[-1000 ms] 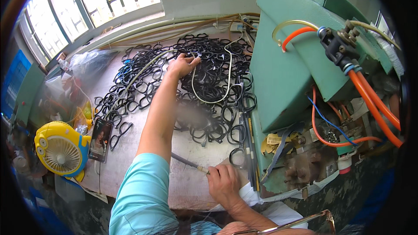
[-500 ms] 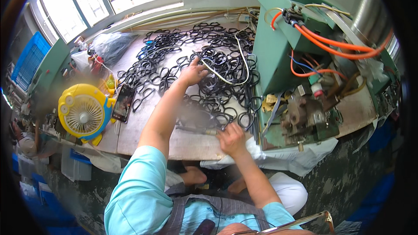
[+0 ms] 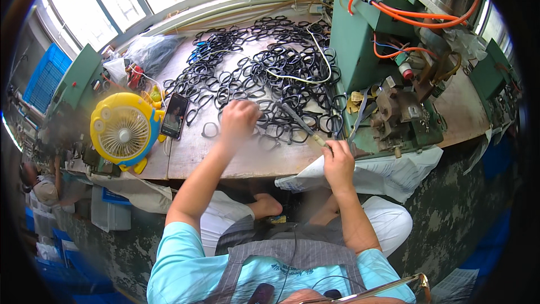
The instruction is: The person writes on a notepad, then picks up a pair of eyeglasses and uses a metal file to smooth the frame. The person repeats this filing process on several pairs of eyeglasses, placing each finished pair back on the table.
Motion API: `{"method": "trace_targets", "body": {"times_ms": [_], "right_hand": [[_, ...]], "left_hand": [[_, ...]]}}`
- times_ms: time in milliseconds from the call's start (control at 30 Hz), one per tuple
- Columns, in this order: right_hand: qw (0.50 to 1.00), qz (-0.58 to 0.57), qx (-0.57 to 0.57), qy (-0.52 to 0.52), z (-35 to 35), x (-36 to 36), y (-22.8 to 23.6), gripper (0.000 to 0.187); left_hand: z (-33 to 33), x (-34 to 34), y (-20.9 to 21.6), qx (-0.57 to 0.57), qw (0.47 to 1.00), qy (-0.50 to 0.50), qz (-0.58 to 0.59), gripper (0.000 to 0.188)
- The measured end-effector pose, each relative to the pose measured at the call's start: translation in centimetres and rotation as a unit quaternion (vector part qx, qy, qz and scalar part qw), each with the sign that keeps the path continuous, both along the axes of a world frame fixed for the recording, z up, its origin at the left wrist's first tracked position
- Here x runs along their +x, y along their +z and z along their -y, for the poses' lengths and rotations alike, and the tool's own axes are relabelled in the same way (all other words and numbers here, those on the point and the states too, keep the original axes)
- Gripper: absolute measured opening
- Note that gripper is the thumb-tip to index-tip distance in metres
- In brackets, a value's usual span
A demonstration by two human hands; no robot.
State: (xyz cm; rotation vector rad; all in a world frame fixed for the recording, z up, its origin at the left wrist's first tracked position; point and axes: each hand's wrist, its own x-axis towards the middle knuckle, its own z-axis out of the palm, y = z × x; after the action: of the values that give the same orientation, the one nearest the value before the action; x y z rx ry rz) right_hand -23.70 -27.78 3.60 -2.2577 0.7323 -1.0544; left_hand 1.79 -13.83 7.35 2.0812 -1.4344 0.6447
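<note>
Black eyeglass frames lie in a broad tangled heap on the worktable. My right hand, at the heap's near right edge, is closed round the pale handle of a file. Its long grey blade slants up and left over the frames. My left hand hovers at the near side of the heap, fingers curled in, slightly blurred. What it holds, if anything, I cannot make out. Beside that hand a single round rim shows on the tabletop.
On the left stand a yellow and blue fan and a phone. A green machine with orange hoses and a metal fixture borders the right side. A white cable runs across the heap. White sheeting hangs over the front edge.
My left hand has drawn back from the middle of the heap toward me, its fingers now curled. My right hand has shifted right, and the file now points up-left across the frames.
</note>
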Motion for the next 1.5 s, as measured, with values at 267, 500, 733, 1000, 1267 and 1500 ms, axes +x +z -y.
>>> {"method": "trace_targets", "body": {"times_ms": [267, 500, 733, 1000, 1267, 1500], "right_hand": [[0.971, -0.041, 0.232, 0.037, -4.1, -6.2, -5.1, 0.012], [0.978, -0.105, 0.166, 0.073, -4.5, -7.2, -8.0, 0.021], [0.955, -0.122, 0.25, 0.107, -5.7, -6.8, -6.6, 0.028], [0.951, -0.141, 0.256, 0.101, -6.6, -6.3, -6.2, 0.031], [0.954, -0.106, 0.243, 0.139, -7.6, -5.9, -6.5, 0.029], [0.689, 0.0, 0.695, 0.204, -6.4, -6.1, -5.8, 0.03]], "left_hand": [[-0.3, -1.7, -5.6, -0.004, 0.997, 0.069, 0.038, 0.041], [-1.7, 0.2, -4.3, 0.062, 0.99, 0.113, -0.052, 0.037], [-6.1, -2.1, -1.3, -0.207, 0.842, 0.021, -0.499, 0.015], [-11.3, -8.7, -6.9, -0.222, 0.694, 0.08, -0.68, 0.021], [-9.0, -10.2, -6.7, 0.008, 0.965, 0.243, -0.095, 0.015], [-11.7, -9.8, -7.1, -0.243, 0.688, 0.062, -0.681, 0.016]]}}
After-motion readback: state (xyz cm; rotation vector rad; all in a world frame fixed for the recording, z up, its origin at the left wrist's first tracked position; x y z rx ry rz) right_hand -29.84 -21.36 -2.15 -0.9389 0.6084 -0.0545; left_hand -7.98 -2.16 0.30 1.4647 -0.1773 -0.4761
